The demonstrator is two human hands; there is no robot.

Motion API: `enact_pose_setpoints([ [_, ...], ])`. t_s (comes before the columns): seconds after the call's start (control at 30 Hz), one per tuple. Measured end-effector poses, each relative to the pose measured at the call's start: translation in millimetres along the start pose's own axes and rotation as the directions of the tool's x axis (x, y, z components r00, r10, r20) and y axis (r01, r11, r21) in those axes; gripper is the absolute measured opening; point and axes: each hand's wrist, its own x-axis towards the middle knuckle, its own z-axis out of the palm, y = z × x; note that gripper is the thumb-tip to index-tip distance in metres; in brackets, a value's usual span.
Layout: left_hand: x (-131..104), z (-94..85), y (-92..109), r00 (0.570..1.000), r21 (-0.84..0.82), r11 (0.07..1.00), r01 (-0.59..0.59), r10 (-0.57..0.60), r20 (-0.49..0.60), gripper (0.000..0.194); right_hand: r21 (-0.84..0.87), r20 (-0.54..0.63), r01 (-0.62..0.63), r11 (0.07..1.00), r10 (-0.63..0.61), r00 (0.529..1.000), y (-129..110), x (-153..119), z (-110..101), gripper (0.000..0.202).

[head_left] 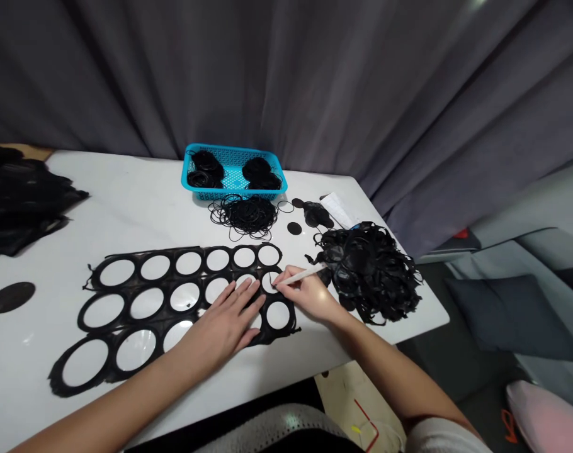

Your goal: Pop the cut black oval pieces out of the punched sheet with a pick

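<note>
A thin black sheet with rows of large round holes lies flat on the white table. My left hand rests palm down on its right half, fingers spread, covering some of the holes. My right hand pinches a slim white pen-like tool. The tool's thin dark tip sits at a hole near the sheet's right edge, and its back end points toward a heap of curly black scraps. Exactly what kind of tool it is, I cannot tell.
Behind the sheet lies a pile of thin black rings, beside a blue basket holding more bundles. Black discs and white paper lie at the back right. Black sheets are stacked left, near a dark disc.
</note>
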Motion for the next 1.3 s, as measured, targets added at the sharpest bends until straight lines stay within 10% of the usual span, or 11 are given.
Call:
enact_pose_setpoints([
  [0.73, -2.6, 4.6, 2.9, 0.999, 0.018, 1.000, 0.012, -0.011, -0.050, 0.053, -0.152, 0.012, 0.126, 0.980, -0.126, 0.992, 1.4, -8.4, 9.7, 0.010],
  [0.97, -2.6, 2.7, 3.0, 0.999, 0.038, 0.999, 0.019, -0.018, -0.046, 0.056, -0.607, 0.104, 0.404, 0.685, -0.436, 0.894, 12.6, -14.7, 19.8, 0.015],
  [1.17, -0.8, -0.3, 1.5, 0.999, 0.038, 0.999, 0.014, -0.013, -0.046, 0.050, -0.586, -0.446, 0.058, 0.808, -0.382, 0.809, 3.5, 18.4, -46.8, 0.016],
  [1.3, -2.8, -7.0, 6.2, 0.999, 0.017, 1.000, -0.014, 0.014, -0.045, 0.050, -0.143, -0.445, 0.028, 0.989, -0.090, 0.891, -6.8, 11.9, -53.9, 0.015],
])
